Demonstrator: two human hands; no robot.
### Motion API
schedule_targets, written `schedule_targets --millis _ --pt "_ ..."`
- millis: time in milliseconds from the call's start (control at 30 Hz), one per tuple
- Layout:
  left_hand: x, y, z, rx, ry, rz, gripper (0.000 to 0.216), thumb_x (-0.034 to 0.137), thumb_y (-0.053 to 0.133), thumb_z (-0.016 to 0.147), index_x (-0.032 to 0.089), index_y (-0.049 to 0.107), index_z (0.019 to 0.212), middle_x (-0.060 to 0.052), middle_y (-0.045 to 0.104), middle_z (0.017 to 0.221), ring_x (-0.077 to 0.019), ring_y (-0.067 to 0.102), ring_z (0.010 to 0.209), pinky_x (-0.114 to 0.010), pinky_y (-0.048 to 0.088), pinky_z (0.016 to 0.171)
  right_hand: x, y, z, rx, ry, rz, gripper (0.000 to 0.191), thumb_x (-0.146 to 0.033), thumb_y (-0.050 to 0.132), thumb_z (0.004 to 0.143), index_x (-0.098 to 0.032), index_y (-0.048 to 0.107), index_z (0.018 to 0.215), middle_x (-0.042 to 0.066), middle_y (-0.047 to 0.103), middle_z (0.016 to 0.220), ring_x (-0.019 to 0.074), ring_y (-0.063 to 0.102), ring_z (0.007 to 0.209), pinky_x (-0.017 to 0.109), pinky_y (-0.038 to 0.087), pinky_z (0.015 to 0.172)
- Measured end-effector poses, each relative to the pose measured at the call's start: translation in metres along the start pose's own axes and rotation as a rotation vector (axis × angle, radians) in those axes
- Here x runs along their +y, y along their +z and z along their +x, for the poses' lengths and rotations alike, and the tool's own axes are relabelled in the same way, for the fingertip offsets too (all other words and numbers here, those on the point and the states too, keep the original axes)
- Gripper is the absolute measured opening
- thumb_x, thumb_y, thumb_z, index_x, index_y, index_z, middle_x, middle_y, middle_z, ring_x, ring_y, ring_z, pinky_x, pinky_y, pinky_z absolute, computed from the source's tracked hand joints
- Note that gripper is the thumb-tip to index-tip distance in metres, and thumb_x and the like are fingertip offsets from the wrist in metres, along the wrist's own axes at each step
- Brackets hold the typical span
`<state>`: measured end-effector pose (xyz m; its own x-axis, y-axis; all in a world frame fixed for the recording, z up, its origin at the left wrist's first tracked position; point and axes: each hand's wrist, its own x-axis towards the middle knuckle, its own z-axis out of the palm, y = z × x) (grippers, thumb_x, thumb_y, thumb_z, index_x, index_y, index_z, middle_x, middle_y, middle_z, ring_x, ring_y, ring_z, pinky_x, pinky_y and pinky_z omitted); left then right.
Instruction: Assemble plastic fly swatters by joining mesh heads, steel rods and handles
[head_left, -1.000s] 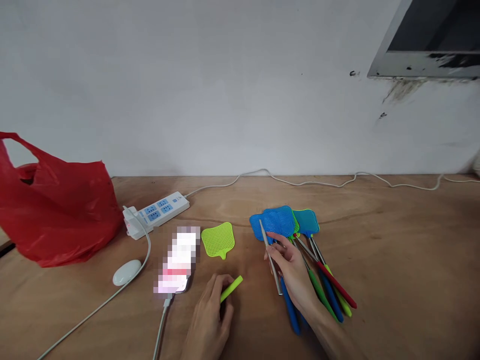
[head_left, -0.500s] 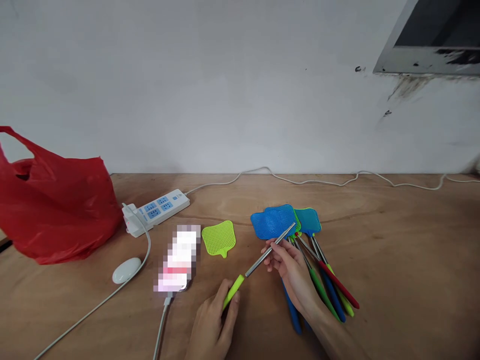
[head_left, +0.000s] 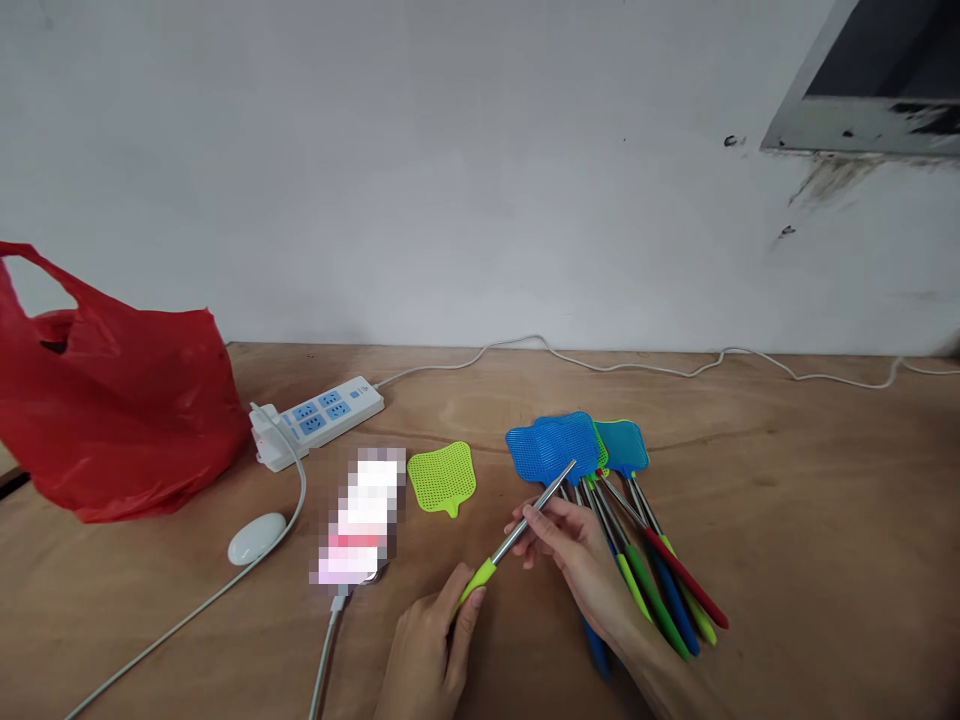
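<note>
My left hand (head_left: pixel 427 645) is closed around a yellow-green handle grip (head_left: pixel 478 580) whose upper end points away to the right. In the fingers of my right hand (head_left: pixel 581 560) is a slim metal rod (head_left: pixel 529 527). The rod's lower end meets the grip's upper end in one line; how deep it sits inside is hidden. Left of my right hand lies a loose yellow-green fly swatter head (head_left: pixel 442 478). Beside and behind that hand is a pile of fly swatters with blue heads (head_left: pixel 551 447), metal shafts and coloured handles, among them a red handle (head_left: pixel 686 578).
A red plastic bag (head_left: pixel 127 400) stands at the left. Near it are a white power strip (head_left: pixel 337 415), a white oval device (head_left: pixel 256 538) and a phone with a blurred screen (head_left: pixel 364 515) on a cable. A thin cord (head_left: pixel 622 367) runs along the wall.
The metal rod and the yellow-green grip have come together end to end, where a small gap showed before. My right hand has moved slightly down towards my left. The view has shifted a little.
</note>
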<state>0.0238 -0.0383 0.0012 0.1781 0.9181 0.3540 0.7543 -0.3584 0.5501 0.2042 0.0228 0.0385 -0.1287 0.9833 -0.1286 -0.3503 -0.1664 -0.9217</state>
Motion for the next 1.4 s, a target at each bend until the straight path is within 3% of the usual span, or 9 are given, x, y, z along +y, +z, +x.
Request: schedule_targets --millis 267,400,600,833,967,1167,1400 --pt "-0.003 0.001 -0.003 -0.037 -0.029 -0.057 0.037 0.039 0.030 0.107 0.024 0.063 0.105 -0.002 0.076 0.072 -0.0222 0.075 0.064 -0.025 0.053 0.052 0.013 0.004 -0.002 -0.083 0.048 -0.114 0.035 -0.050 0.085 0.066 -0.016 0.077 0.073 0.005 0.070 0.068 0.0169 0.063 0.061 0.028 0.052 0.053" --pt "-0.007 0.006 -0.006 -0.060 -0.068 -0.099 0.035 0.038 0.031 0.107 0.024 0.063 0.105 -0.002 0.077 0.076 -0.0220 0.075 0.066 -0.024 0.054 0.056 0.017 0.007 -0.002 -0.099 0.039 -0.125 0.037 -0.052 0.081 0.070 -0.016 0.076 0.076 0.004 0.069 0.068 0.0151 0.061 0.058 0.026 0.050 0.051" --pt "-0.005 0.005 -0.005 -0.065 -0.059 -0.061 0.034 0.038 0.032 0.107 0.025 0.063 0.104 0.000 0.076 0.075 -0.0208 0.074 0.062 -0.024 0.050 0.052 0.006 0.005 0.001 0.079 -0.019 -0.041 0.048 -0.063 0.074 0.074 -0.017 0.069 0.084 0.000 0.061 0.058 0.0119 0.055 0.048 0.022 0.042 0.042" --pt "-0.005 0.005 -0.003 -0.086 -0.042 -0.048 0.043 0.043 0.025 0.108 0.023 0.063 0.107 -0.001 0.075 0.071 -0.0213 0.074 0.062 -0.025 0.049 0.052 0.007 0.004 0.001 0.063 -0.032 -0.063 0.047 -0.063 0.073 0.075 -0.017 0.065 0.081 0.000 0.060 0.058 0.0118 0.054 0.049 0.021 0.042 0.043" --pt "-0.003 0.004 -0.003 -0.076 -0.028 -0.019 0.048 0.045 0.021 0.107 0.025 0.064 0.094 0.000 0.073 0.065 -0.0207 0.071 0.054 -0.025 0.047 0.048 0.006 0.004 0.000 0.078 -0.061 -0.067 0.047 -0.064 0.073 0.074 -0.018 0.065 0.079 -0.001 0.057 0.055 0.0113 0.050 0.046 0.022 0.039 0.042" --pt "-0.001 -0.005 -0.009 -0.041 -0.030 0.011 0.044 0.047 0.024 0.106 0.031 0.064 0.097 0.001 0.074 0.069 -0.0213 0.072 0.058 -0.026 0.051 0.052 -0.006 -0.017 0.008 0.336 -0.237 0.039 0.039 -0.057 0.077 0.074 -0.021 0.067 0.080 -0.005 0.052 0.056 0.0100 0.045 0.047 0.022 0.038 0.042" --pt "-0.004 -0.002 -0.007 -0.066 -0.040 0.026 0.042 0.043 0.027 0.106 0.030 0.066 0.099 0.001 0.075 0.072 -0.0213 0.072 0.059 -0.026 0.051 0.051 -0.010 -0.019 0.007 0.315 -0.229 0.100 0.034 -0.052 0.079 0.075 -0.020 0.068 0.079 -0.004 0.053 0.058 0.0087 0.047 0.049 0.020 0.042 0.045"
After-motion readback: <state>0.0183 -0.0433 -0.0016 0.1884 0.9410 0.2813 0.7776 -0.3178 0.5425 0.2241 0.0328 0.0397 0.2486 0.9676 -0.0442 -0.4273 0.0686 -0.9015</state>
